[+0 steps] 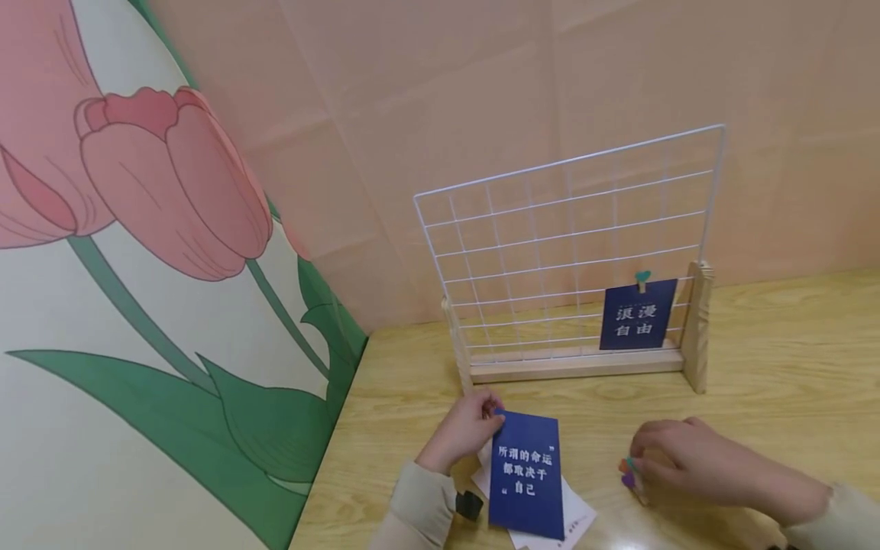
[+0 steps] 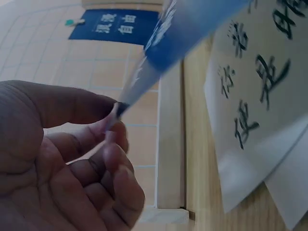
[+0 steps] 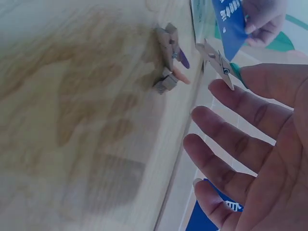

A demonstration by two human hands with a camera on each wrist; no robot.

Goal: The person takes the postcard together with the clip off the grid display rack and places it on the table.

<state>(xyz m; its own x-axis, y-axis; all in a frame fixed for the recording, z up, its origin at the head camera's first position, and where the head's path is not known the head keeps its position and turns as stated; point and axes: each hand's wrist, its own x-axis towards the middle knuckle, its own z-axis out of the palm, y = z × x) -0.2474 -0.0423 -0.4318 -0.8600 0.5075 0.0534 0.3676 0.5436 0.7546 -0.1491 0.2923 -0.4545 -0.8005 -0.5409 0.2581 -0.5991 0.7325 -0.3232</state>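
Observation:
My left hand (image 1: 466, 429) pinches the top left corner of a dark blue card (image 1: 525, 481) with white characters, held over several white cards (image 1: 579, 513). In the left wrist view, thumb and fingertips of the left hand (image 2: 72, 144) meet on the card's corner. My right hand (image 1: 694, 462), low on the right, pinches a small wooden clothespin (image 3: 217, 62) with a green end between thumb and index finger; its other fingers are extended. Beside it on the table lie more wooden clothespins (image 3: 168, 45), with purple and orange ends.
Behind the hands stands a white wire grid (image 1: 550, 252) in a wooden base (image 1: 577, 368). A green-heart clothespin (image 1: 642, 280) fixes another blue card (image 1: 638, 315) to its lower right. A tulip-printed panel (image 1: 172, 305) borders the wooden table (image 1: 392, 389) at the left.

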